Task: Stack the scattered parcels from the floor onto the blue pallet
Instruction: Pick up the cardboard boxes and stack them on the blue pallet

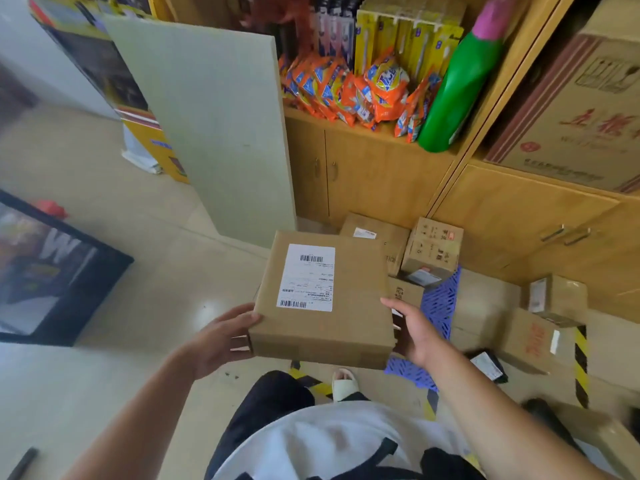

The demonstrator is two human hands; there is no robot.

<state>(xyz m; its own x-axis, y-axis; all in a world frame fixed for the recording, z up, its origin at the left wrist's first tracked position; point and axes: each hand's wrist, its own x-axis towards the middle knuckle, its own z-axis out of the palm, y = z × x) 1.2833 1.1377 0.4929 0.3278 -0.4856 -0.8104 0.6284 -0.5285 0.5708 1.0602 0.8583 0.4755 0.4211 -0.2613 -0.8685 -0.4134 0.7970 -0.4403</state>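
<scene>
Box (322, 299) with white label, up in the air at the near edge of the pallet (440, 303), clamped between left hand (225, 337) and right hand (412, 334), one on each side, thumbs on the top edge. Risks, as judged: gripped at the near end only, so liable to tip forward and slip; little bare pallet showing, so liable to knock the stack (433, 251) on landing. Count: one box held; three stacked on the pallet; two floor boxes (557, 296) and one dark bag (488, 365) at right.
</scene>
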